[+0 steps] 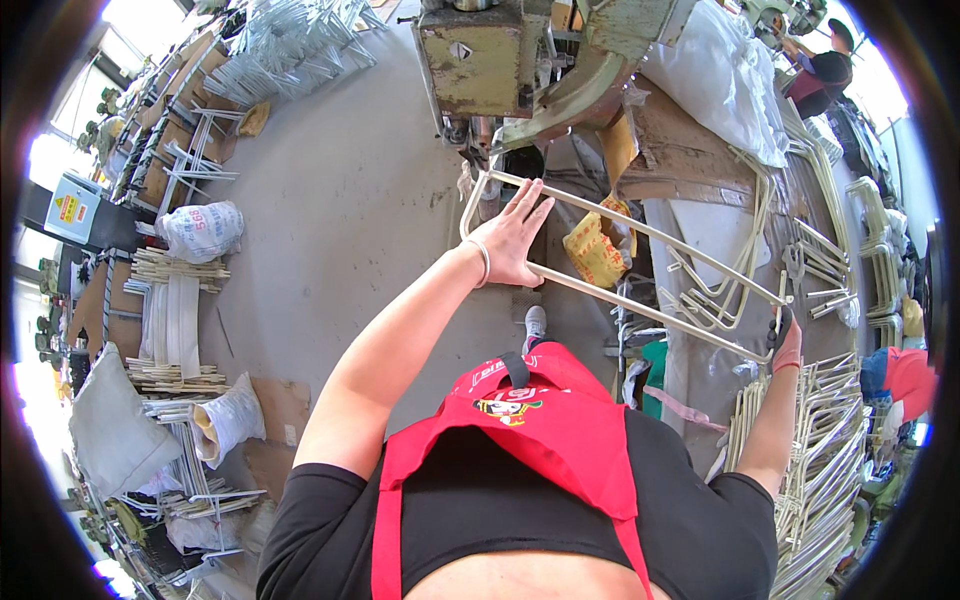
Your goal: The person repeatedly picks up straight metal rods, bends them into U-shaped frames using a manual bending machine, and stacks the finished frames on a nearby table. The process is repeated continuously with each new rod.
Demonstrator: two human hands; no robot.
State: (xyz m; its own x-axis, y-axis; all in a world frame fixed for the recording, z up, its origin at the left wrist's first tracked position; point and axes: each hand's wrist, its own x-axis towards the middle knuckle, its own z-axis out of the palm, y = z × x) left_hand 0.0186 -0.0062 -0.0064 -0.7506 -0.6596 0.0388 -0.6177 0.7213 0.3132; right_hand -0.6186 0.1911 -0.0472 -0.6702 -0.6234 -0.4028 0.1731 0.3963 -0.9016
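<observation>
A long cream-coloured bent tube frame (646, 312) slants across in front of me, its far-left rounded end right under the head of a green machine (475, 65). My left hand (515, 240), with a bracelet at the wrist, grips the frame near that end: its fingers reach over the upper tube and its thumb rests by the lower one. At the other end, lower and to the right, my right hand (785, 342) is closed around the tube ends. Something dark covers part of its fingers.
Below the frame lies a torn yellow bag (597, 255). Bent tubes are piled on the right (815, 460). Stacks of tubes and white sacks (202, 232) line the left side, near a grey control box (75, 208). Another person (825, 72) is at the far right.
</observation>
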